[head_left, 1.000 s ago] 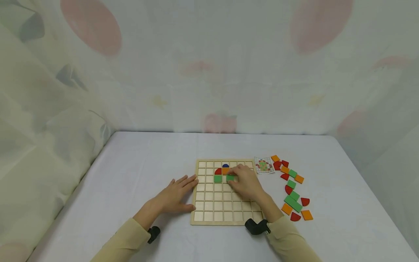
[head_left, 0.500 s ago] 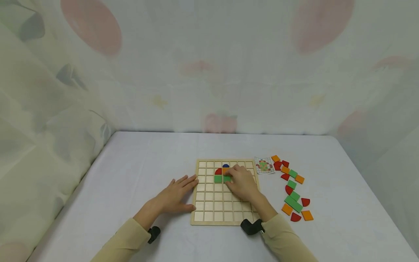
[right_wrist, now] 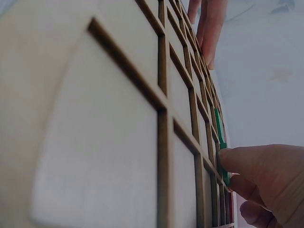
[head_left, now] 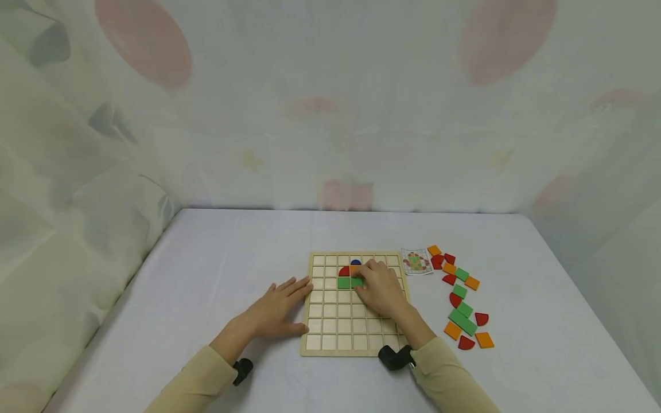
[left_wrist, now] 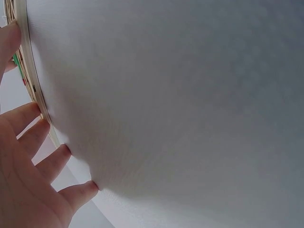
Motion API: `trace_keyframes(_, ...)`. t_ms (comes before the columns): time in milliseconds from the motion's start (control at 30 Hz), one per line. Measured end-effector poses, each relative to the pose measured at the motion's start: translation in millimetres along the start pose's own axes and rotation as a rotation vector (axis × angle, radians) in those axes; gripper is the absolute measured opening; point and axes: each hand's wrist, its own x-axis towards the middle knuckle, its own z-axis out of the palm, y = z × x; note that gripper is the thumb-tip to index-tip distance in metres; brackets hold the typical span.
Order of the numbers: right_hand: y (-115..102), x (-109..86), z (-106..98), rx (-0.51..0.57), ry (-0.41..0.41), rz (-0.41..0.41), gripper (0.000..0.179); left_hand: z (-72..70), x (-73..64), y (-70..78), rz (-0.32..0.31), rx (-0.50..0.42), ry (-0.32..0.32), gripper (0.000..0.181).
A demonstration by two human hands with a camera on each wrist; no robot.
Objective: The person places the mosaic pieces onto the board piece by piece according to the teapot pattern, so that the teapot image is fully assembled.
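A wooden grid board (head_left: 341, 353) lies on the white table. My left hand (head_left: 273, 310) is spread flat beside it, fingertips and thumb touching its left edge. Over the board, my right hand (head_left: 383, 291) pinches a green square tile (head_left: 357, 283) between thumb and fingers, down in a cell right beside another green square tile (head_left: 343, 283). Above these sit a red quarter-circle tile (head_left: 344, 271), an orange square tile (head_left: 354, 269) partly hidden by my fingers, and a blue rounded tile (head_left: 356, 262). The right wrist view shows thumb and fingertips at the green tile (right_wrist: 222, 144).
Right of the board's top corner lies a pattern card (head_left: 416, 261) with a coloured design. Beyond it, loose tiles trail down the table: orange squares (head_left: 485, 340), red rounded pieces (head_left: 466, 343), green squares (head_left: 460, 291) and a longer green piece (head_left: 462, 322). Patterned cloth (head_left: 330, 115) hangs behind.
My right hand has moved slightly left with the green tile, which now sits directly against the other green one. My left hand has stayed at the board's edge.
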Motion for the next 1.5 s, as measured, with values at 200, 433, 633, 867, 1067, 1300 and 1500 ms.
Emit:
trace_keyframes(200,0,-0.2,0,-0.004,0.012,-0.001,0.022,-0.9,-0.4,1.0,-0.002,-0.006,0.002,0.081)
trace_keyframes(433,1,-0.9,-3,0.006,0.016,-0.013,0.021,-2.3,-0.7,2.0,-0.001,-0.008,-0.003,0.081)
trace_keyframes(633,5,-3.7,-10,0.070,0.049,-0.018,0.020,-2.3,-0.6,1.0,-0.001,0.003,-0.001,0.081)
trace_keyframes(867,11,-13.3,-20,0.116,0.074,0.049,0.017,-0.2,0.0,-0.6,0.007,0.010,0.006,0.081)
trace_keyframes(1067,22,-27.5,-30,0.168,0.103,0.115,0.019,0.8,0.4,-0.7,0.001,0.011,0.000,0.081)
trace_keyframes(1300,40,-45.2,-44,0.195,0.144,0.138,0.020,1.1,0.4,-0.7,-0.004,0.013,-0.002,0.081)
trace_keyframes(1500,61,-61.3,-55,0.191,0.177,0.164,0.024,0.5,0.7,-0.3,-0.003,0.012,-0.001,0.081)
